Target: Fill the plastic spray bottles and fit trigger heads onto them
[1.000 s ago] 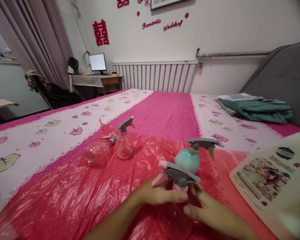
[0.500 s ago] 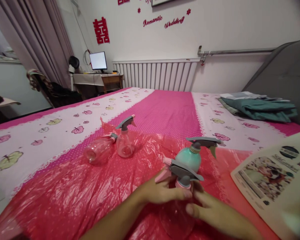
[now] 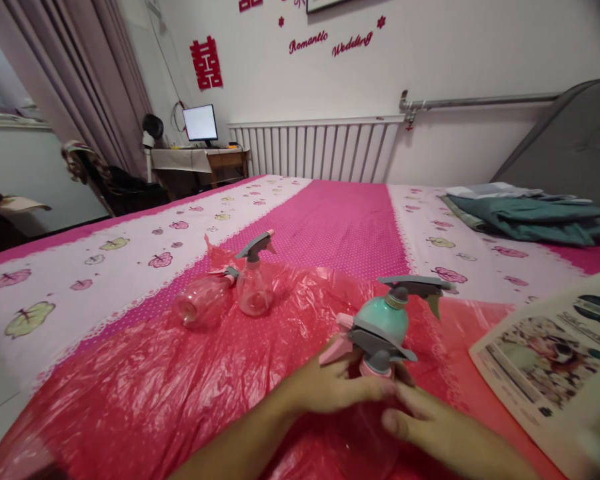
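Observation:
Close in front of me stands a clear pink spray bottle [image 3: 363, 433] with a grey and pink trigger head. My left hand [image 3: 333, 387] is wrapped round its upper part, just under the collar. From the other side my right hand [image 3: 423, 413] closes on the same bottle, thumb toward me; its far fingers are partly hidden. Just behind the hands is a teal spray bottle [image 3: 383, 320] with a grey trigger head. Farther left, one clear pink spray bottle [image 3: 255, 293] is upright, and beside it another clear pink bottle [image 3: 200, 301] lies on its side.
Crinkled red plastic sheeting [image 3: 180, 387] covers the near part of the bed [image 3: 345, 213]. A cream bag with a dog picture [image 3: 555, 360] stands at the right. Folded green cloth [image 3: 535, 217] lies at the far right. A desk with a monitor [image 3: 200, 123] is beyond the bed.
The whole view has shifted slightly, so things sit a little farther right. Both hands keep their hold on the pink spray bottle, with little visible movement.

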Demonstrator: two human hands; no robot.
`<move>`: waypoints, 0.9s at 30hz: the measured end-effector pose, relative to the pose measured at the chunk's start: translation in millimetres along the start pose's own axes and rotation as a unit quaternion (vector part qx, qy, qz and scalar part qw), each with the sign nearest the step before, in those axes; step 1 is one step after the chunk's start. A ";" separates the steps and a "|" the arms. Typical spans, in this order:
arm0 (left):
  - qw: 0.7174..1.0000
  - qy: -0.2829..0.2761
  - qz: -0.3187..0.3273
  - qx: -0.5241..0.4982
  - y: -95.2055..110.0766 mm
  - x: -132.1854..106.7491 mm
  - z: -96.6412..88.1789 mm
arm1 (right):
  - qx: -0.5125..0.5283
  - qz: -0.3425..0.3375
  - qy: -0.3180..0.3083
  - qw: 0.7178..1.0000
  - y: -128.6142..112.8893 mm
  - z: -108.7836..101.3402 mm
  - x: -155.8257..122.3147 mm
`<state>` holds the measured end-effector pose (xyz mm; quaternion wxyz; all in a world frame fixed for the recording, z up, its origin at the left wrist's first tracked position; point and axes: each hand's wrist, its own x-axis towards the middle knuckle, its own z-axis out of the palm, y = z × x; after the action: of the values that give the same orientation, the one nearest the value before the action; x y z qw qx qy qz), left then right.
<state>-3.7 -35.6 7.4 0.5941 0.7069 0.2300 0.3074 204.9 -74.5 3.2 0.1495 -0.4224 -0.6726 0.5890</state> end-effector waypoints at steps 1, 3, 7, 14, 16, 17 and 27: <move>1.000 0.001 0.001 0.000 0.1 0.2 0.0 | 0.000 0.003 0.000 1.000 1.0 -0.1 -0.2; 1.000 0.005 0.001 0.002 0.1 0.4 0.2 | 0.002 0.005 0.003 1.000 3.5 -0.7 -0.4; 0.999 0.019 0.024 0.026 -1.2 1.0 2.7 | -0.013 0.022 0.009 1.000 9.6 -2.1 -0.1; 0.996 0.059 0.046 -0.054 0.0 3.8 7.9 | -0.016 -0.009 0.014 1.000 8.3 2.7 3.8; 0.997 0.044 0.049 -0.046 2.3 3.8 7.6 | -0.007 -0.015 0.007 1.000 7.9 3.1 4.2; 0.997 0.036 0.049 -0.046 3.1 3.8 7.3 | -0.001 -0.018 0.002 1.000 8.3 2.8 4.2; 0.990 -0.055 0.122 -0.045 5.7 5.1 -2.3 | 0.016 -0.080 0.009 0.997 8.5 1.7 7.1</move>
<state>-1.9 -31.6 14.1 0.5952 0.7178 0.0946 0.3486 202.8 -70.8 -7.2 0.2087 -0.3700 -0.6933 0.5821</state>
